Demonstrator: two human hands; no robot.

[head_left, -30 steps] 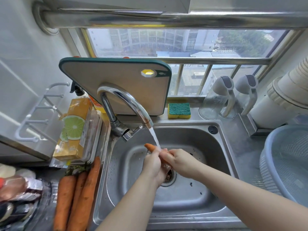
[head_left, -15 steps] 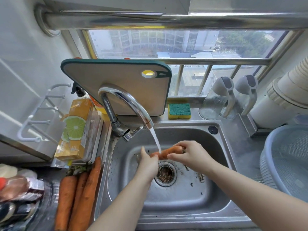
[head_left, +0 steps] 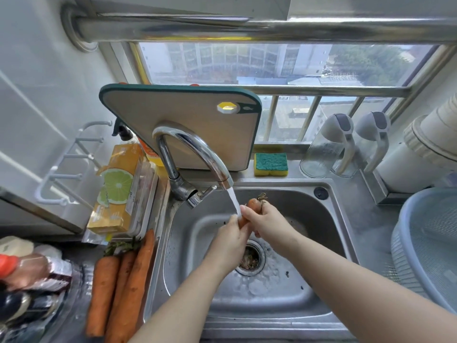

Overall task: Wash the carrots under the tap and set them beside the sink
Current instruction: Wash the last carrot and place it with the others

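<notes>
Both hands hold one orange carrot (head_left: 252, 205) over the steel sink (head_left: 284, 300), under water running from the chrome tap (head_left: 197, 154). My right hand (head_left: 265, 220) grips its upper part, the stubby top end pointing up and away. My left hand (head_left: 231, 237) is closed around its lower end, which is hidden in the fingers. The stream lands where the two hands meet. Three more carrots (head_left: 121, 283) lie side by side on the counter left of the sink, tops pointing away.
A cutting board (head_left: 188, 115) leans behind the tap. A sponge (head_left: 271, 164) sits on the ledge, two glass jugs (head_left: 333, 147) to its right. An orange lime-printed box (head_left: 118, 191) is on the left, a blue basin (head_left: 430, 246) on the right. The drain (head_left: 249, 259) holds scraps.
The carrot has turned from lying across the stream to nearly upright, top end up. My right hand rose toward the spout; my left hand moved under it.
</notes>
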